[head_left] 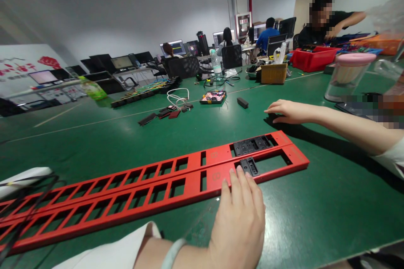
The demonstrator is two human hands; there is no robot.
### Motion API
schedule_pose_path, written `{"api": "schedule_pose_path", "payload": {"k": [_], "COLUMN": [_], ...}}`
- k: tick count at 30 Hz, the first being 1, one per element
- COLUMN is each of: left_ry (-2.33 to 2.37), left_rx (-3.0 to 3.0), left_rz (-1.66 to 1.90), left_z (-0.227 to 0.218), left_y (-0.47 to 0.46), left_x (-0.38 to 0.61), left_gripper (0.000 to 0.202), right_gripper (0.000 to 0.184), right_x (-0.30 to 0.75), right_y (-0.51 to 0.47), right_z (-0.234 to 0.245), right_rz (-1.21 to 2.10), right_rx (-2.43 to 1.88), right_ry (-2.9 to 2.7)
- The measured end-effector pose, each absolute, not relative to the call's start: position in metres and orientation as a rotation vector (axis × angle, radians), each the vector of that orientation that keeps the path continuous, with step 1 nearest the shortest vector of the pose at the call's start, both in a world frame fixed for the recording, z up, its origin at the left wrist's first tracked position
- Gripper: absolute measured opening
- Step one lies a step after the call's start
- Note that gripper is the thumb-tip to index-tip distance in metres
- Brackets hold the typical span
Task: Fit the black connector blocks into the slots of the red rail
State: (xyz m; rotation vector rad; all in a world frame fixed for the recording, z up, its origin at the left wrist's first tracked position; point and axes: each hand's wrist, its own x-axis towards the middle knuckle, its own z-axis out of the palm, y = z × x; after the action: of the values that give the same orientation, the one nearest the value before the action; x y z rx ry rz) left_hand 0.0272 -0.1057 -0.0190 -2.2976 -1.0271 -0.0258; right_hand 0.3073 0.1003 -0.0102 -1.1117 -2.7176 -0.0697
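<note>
Red slotted frame (176,180): lower centre of green bench (315,218). Left hand (241,214): flat on the frame, fingers open, tips at a black insert (249,166), holding nothing. Right hand (288,111), centre right: palm down; hold cannot be told. Step, apparently: filling slots. Next insert needs lining up with the open slot.

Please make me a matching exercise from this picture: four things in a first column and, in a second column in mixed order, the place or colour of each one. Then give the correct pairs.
Column one
1. left hand
2. right hand
3. black inserts
4. clear jar

Column two
A. has a pink lid
B. sit in the slots at the right end of the red frame
C. lies flat, fingertips on the near rail of the red frame
D. reaches out low over the green table, beyond the frame

Pairs: 1-C, 2-D, 3-B, 4-A
</note>
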Motion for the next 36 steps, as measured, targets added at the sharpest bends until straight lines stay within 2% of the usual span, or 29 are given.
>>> {"api": "schedule_pose_path", "payload": {"k": [7, 14, 24, 36], "left_ry": [-0.92, -0.805, -0.782, -0.799], "left_rx": [-2.385, -2.407, -2.394, -2.399], "left_rz": [-0.017, -0.072, -0.112, -0.094], "left_z": [-0.014, -0.015, -0.019, -0.02], "left_y": [-0.101, -0.096, -0.095, -0.094], "left_x": [0.027, 0.025, 0.025, 0.026], "left_gripper": [0.049, 0.048, 0.047, 0.046], "right_gripper": [0.052, 0.054, 0.035, 0.035], "right_x": [0.271, 0.226, 0.219, 0.213], "right_y": [0.056, -0.014, -0.019, -0.017], "right_z": [0.025, 0.038, 0.031, 0.018], "right_rz": [-0.031, 0.345, 0.618, 0.525], "right_rx": [-1.036, -0.829, -0.944, -1.08], "right_ry": [-2.502, -2.704, -2.633, -2.507]}}
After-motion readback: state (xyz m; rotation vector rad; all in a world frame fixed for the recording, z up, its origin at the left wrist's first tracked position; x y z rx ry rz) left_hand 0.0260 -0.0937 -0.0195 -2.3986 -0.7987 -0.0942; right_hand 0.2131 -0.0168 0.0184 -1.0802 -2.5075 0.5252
